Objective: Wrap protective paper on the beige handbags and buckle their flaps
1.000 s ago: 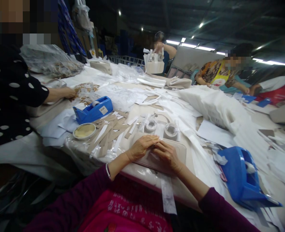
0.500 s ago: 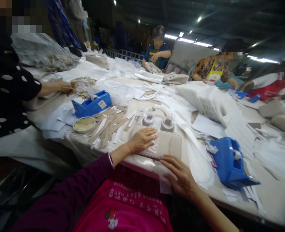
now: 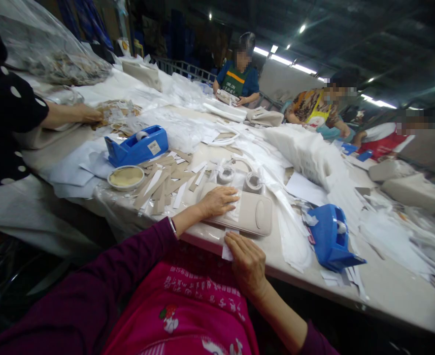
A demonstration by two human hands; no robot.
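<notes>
A flat beige bag (image 3: 257, 217) lies at the near table edge, with a rounded tab at its right end. Two plastic-wrapped coils (image 3: 253, 181) rest along its far side. My left hand (image 3: 220, 201) is laid flat over a white sheet (image 3: 236, 209) on the bag, fingers stretched out. Below the bag's front edge, my right hand (image 3: 246, 259) pinches a thin whitish, see-through strip (image 3: 227, 250) whose upper end meets that edge. My right palm is turned away from view.
Left of the bag lie loose beige and white strips (image 3: 161, 190), a round dish (image 3: 125, 177) and a blue tape dispenser (image 3: 138, 146). Another blue dispenser (image 3: 331, 239) stands right, near a white sheet stack (image 3: 306, 150). A co-worker's hand (image 3: 86, 113) works at left; several people sit across.
My right hand has moved left and closed its fingers on the thin strip at the bag's front edge. The left hand stays on the bag. The view has shifted slightly.
</notes>
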